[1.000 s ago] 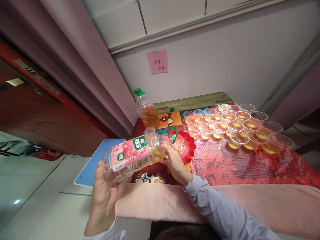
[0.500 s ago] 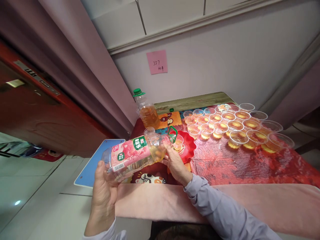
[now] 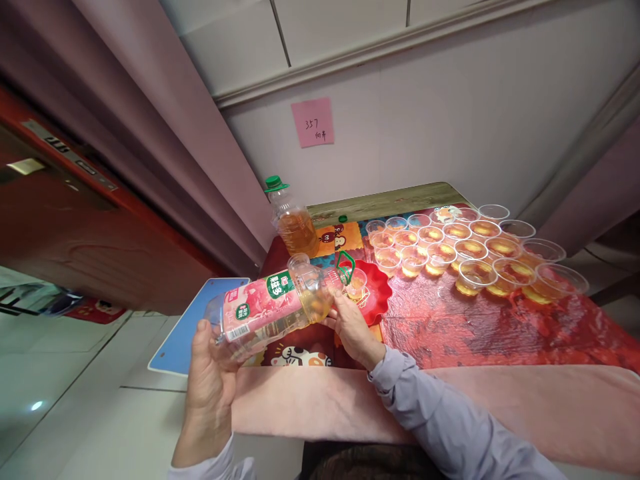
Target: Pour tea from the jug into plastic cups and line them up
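Observation:
A large clear juice bottle [image 3: 263,303] with a pink and green label lies tilted nearly level between my hands, its neck toward the right. My left hand [image 3: 210,373] grips the bottle's base from below. Near the neck, my right hand [image 3: 350,327] supports the bottle with its fingers around it. The green carrying ring stands up at the neck. Beneath the mouth, a clear plastic cup [image 3: 357,285] sits in a red scalloped plate [image 3: 383,300]. Another clear cup [image 3: 299,261] shows partly behind the bottle.
Several clear cups with yellow juice [image 3: 457,250] stand in rows on the right. A second juice bottle [image 3: 295,227] with a green cap stands upright at the back left. A loose green cap [image 3: 343,219] lies behind. A blue board [image 3: 187,320] juts out left of the table.
Both hands hold the bottle in nearly the same tilted pose. The view has shifted very slightly; nothing else has visibly moved.

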A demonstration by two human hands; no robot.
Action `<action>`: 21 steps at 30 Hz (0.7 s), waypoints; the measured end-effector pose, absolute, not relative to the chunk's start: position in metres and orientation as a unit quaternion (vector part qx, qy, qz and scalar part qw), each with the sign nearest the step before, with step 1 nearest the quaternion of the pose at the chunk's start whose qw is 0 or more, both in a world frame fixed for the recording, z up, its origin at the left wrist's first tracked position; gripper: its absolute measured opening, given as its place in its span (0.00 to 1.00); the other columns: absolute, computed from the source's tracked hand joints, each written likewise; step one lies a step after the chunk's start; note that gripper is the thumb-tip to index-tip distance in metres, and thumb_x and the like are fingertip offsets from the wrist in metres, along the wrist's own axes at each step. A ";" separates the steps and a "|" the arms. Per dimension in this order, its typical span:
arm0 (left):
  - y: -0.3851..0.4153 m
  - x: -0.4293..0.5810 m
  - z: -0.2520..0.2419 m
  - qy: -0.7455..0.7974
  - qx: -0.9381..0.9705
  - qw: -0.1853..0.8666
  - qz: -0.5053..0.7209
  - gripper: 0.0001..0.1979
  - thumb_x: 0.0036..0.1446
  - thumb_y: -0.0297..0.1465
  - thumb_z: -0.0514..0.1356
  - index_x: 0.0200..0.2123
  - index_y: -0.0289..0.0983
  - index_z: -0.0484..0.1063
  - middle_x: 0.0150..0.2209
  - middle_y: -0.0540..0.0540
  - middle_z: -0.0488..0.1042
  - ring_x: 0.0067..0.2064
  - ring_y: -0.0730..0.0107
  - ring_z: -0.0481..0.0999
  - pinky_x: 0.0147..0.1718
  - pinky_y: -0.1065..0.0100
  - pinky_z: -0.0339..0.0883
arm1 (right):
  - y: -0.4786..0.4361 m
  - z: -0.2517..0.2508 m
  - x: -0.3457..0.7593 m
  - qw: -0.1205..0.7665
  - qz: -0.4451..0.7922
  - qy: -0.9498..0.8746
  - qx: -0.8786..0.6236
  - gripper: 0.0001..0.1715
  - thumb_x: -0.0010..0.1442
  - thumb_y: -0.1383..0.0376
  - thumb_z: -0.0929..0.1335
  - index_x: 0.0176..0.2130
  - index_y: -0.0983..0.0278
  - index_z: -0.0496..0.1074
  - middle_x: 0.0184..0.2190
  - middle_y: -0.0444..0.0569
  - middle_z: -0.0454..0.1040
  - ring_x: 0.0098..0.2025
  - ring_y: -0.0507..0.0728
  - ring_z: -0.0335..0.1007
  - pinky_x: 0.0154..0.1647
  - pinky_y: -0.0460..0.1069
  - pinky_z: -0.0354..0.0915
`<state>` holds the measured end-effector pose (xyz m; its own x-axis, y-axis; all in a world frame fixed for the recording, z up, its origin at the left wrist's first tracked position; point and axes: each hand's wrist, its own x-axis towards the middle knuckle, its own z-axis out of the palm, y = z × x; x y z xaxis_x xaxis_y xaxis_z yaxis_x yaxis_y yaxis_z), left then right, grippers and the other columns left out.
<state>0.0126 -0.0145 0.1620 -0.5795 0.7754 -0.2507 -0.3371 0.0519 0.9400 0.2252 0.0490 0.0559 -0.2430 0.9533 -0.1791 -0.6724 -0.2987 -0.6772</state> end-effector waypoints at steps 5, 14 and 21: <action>-0.012 0.009 0.156 0.595 0.205 0.411 0.660 0.32 0.54 0.53 0.74 0.54 0.39 0.81 0.43 0.44 0.87 0.37 0.53 0.87 0.34 0.56 0.85 | 0.049 0.058 0.226 0.540 0.748 -0.239 -0.302 0.39 0.58 0.32 0.75 0.54 0.55 0.80 0.58 0.56 0.83 0.61 0.70 0.81 0.59 0.63 0.78; -0.010 0.006 0.110 0.556 0.174 0.443 0.682 0.42 0.52 0.64 0.68 0.58 0.40 0.81 0.50 0.36 0.87 0.58 0.34 0.84 0.50 0.42 0.83 | 0.044 0.065 0.227 0.565 0.700 -0.277 -0.337 0.37 0.58 0.33 0.76 0.51 0.57 0.78 0.54 0.52 0.82 0.57 0.63 0.79 0.53 0.56 0.79; 0.008 0.021 0.069 0.510 0.168 0.422 0.730 0.30 0.67 0.54 0.59 0.61 0.43 0.81 0.61 0.41 0.83 0.65 0.49 0.79 0.61 0.53 0.76 | 0.044 0.081 0.238 0.580 0.584 -0.418 -0.385 0.30 0.65 0.39 0.72 0.52 0.57 0.76 0.46 0.50 0.81 0.48 0.62 0.78 0.46 0.55 0.76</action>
<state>0.0205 0.0082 0.0689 -0.5870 0.7880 -0.1857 -0.4449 -0.1224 0.8872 0.2383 0.0444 0.0805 -0.0322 0.9989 0.0350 -0.3557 0.0213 -0.9343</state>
